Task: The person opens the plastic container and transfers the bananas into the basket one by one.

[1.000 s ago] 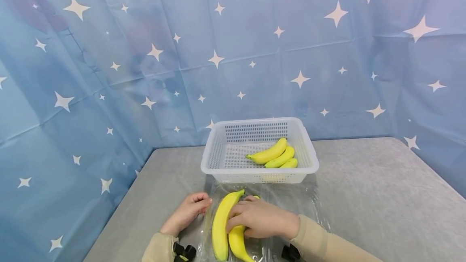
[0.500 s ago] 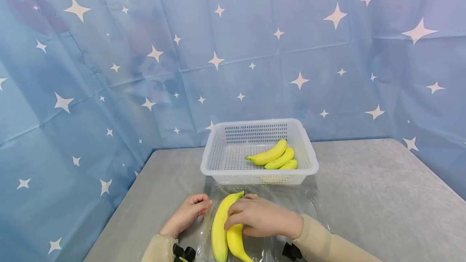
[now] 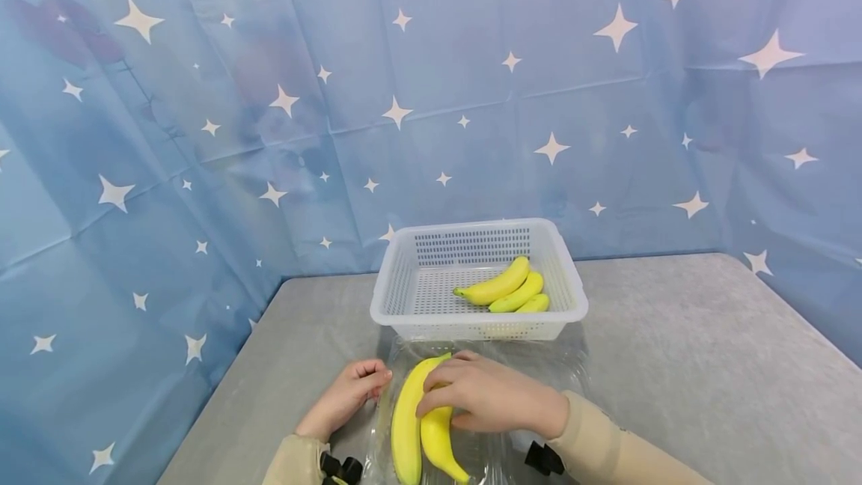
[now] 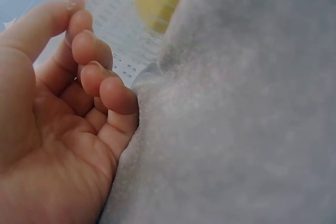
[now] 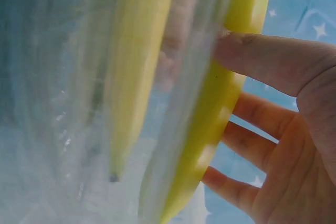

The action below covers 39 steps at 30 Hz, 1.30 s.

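Two yellow bananas lie side by side in an opened clear plastic clamshell box (image 3: pixel 485 462). My right hand (image 3: pixel 481 395) holds the right banana (image 3: pixel 441 447) from above, thumb on one side and fingers on the other. In the right wrist view the thumb and several fingers of that hand (image 5: pixel 283 108) touch the held banana (image 5: pixel 210 114). The left banana (image 3: pixel 406 425) lies close along it. At the box's left edge is my left hand (image 3: pixel 353 391), fingers curled. Thumb and forefinger of the left hand (image 4: pixel 68 87) pinch the clear plastic edge in the left wrist view.
Behind the box stands a white slotted basket (image 3: pixel 480 326) with several bananas (image 3: pixel 501 287) at its right side. The grey table (image 3: pixel 680 365) reaches out to both sides. A blue curtain (image 3: pixel 471 96) with white stars hangs behind it.
My right hand has shifted slightly up and to the right, and its fingers now cover the held banana's far tip. The left hand has stayed in place.
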Motion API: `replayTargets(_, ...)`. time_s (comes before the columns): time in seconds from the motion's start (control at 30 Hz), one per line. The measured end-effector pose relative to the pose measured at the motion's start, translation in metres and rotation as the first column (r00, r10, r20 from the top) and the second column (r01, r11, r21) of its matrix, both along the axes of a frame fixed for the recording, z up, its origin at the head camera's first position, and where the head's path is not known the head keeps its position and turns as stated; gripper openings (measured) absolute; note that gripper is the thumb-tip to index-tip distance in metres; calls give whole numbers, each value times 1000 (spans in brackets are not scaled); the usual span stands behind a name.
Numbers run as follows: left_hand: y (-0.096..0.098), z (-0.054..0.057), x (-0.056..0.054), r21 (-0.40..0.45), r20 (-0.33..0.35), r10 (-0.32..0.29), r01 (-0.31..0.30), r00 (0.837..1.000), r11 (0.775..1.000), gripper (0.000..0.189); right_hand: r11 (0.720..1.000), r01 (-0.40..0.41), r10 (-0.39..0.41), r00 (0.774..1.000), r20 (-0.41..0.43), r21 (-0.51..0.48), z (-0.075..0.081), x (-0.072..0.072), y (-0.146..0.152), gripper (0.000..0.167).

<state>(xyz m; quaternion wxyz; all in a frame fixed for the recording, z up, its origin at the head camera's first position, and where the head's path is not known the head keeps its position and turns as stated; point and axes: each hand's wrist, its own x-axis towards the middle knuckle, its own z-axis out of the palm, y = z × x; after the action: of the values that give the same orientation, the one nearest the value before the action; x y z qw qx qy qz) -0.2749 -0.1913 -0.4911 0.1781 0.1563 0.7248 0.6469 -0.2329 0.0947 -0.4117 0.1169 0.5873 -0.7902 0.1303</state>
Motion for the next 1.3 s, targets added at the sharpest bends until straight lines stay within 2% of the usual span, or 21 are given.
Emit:
replayTargets(0.23,-1,-1,0,-5,9,8,-8,1000,1000,27,1000,4,-4,1000,-4,-21,6,0,4,46)
replayTargets(0.63,0,-2,-2,-16,1,1,-1,1000,1000,27,999,13,-11,999,37,-50,10,-3,10,44)
replayTargets(1.3,-1,-3,-2,5,-18,-14,14,1000,1000,28,995,25,-24,1000,3,-96,15,-5,15,42)
